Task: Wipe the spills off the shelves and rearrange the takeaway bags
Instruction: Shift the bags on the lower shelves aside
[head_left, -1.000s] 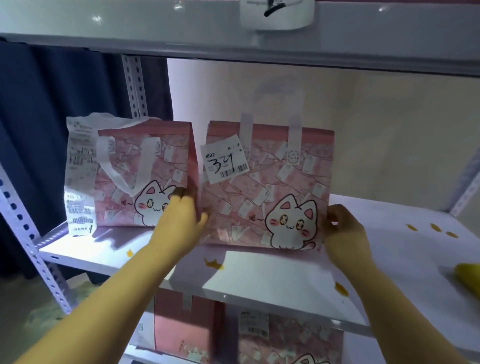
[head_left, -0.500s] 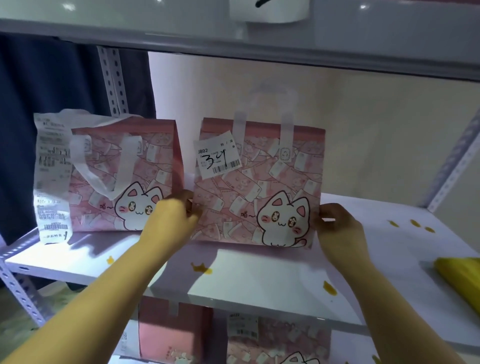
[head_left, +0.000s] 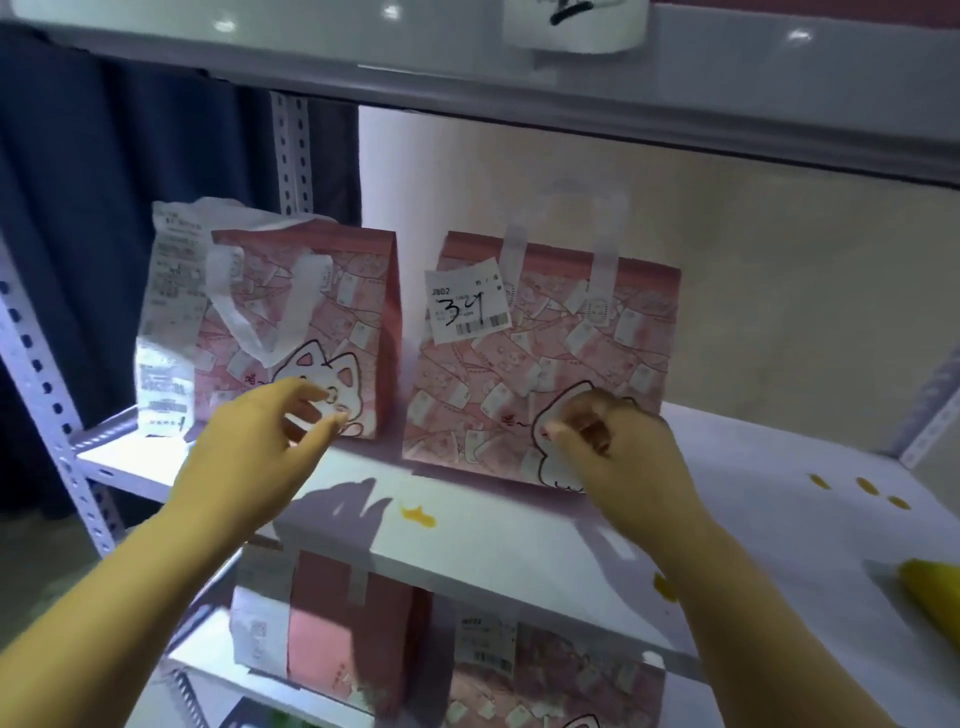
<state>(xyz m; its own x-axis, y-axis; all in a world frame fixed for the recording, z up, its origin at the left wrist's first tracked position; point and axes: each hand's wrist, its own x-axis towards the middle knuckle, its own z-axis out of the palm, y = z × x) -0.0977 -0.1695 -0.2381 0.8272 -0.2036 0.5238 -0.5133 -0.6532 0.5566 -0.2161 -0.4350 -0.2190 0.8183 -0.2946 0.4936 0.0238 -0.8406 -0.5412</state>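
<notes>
Two takeaway bags stand upright on the white shelf (head_left: 493, 545), toward its back edge, with a narrow gap between them. Both look like soft non-woven fabric, pink, printed with little envelopes and a white cartoon cat at the lower right of the front.

The left bag (head_left: 311, 312) sits near the shelf's left end. It is turned slightly, so its plain right side panel shows. Its pale strap handle flops down over the front, and a long, crinkled paper receipt (head_left: 166, 322) hangs off its left side.

The right bag (head_left: 550, 364) stands nearer the middle, broad face to the front edge and its width running along the shelf. Its translucent handles stand straight up. A white label (head_left: 467, 306) with "34" handwritten above a barcode is stuck at its top left corner.

The left hand (head_left: 254, 447) hovers before the left bag's lower front, fingers spread and relaxed, holding nothing. The right hand (head_left: 618, 457) is in front of the right bag's cat, fingers curled in with nothing between them. I cannot tell whether it touches the bag.

An orange spill (head_left: 418, 517) lies glossy on the shelf between the hands, with another blot (head_left: 662, 584) at the front edge. Three small spots (head_left: 862, 486) lie toward the right end. A yellow object (head_left: 935, 603) lies at the far right, cut off by the frame.

More pink bags (head_left: 358, 629) stand on the shelf below.
</notes>
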